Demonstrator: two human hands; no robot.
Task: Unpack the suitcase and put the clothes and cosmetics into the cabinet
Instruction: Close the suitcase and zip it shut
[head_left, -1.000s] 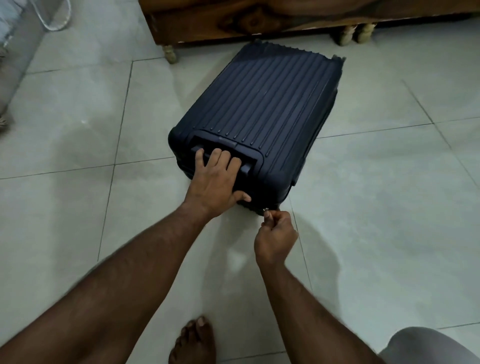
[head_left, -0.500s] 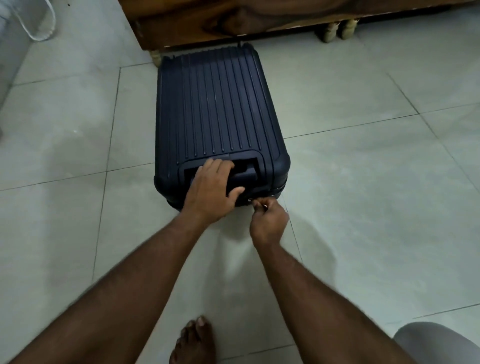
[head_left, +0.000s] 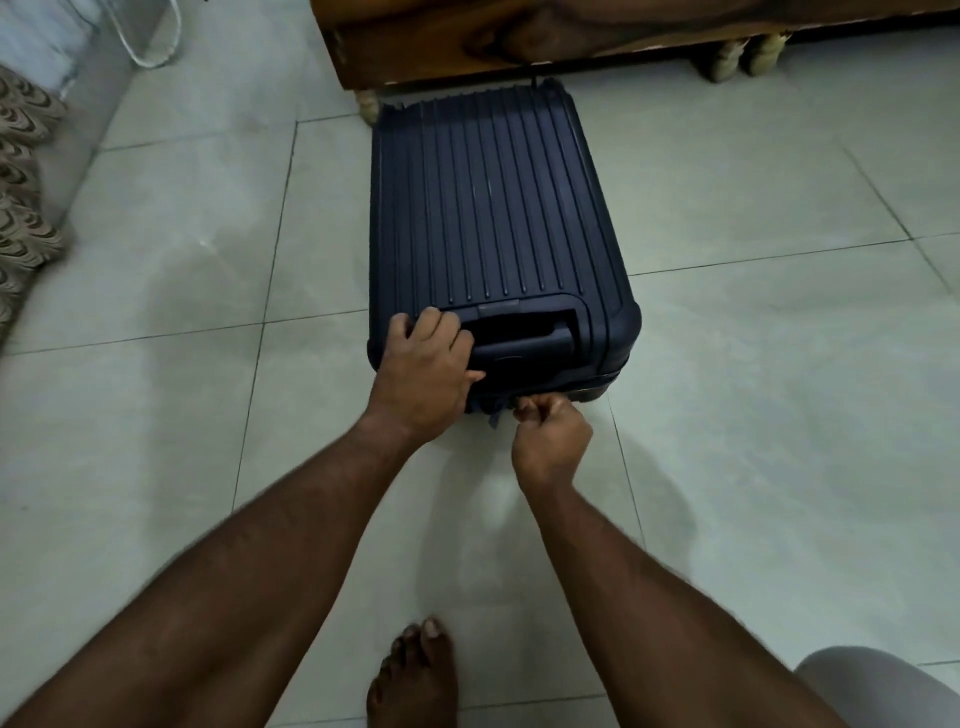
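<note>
A dark navy ribbed hard-shell suitcase (head_left: 493, 218) lies flat and closed on the tiled floor. My left hand (head_left: 423, 369) grips its near end, fingers curled over the left edge of the recessed handle. My right hand (head_left: 550, 431) is curled in a fist at the near edge, pinching a zipper pull (head_left: 517, 408) between thumb and finger. A second dark pull tab (head_left: 493, 415) dangles just left of it. The suitcase contents are hidden.
Wooden furniture (head_left: 519, 36) on short legs stands right behind the suitcase. A patterned cloth (head_left: 23, 208) and a white cable (head_left: 150, 52) lie at the left. My bare foot (head_left: 415, 675) is on the tiles below my arms.
The suitcase has swung round from a slant to point straight away from me. My left hand has slid to the handle's left end. My right hand has kept its pinch on the zipper pull.
</note>
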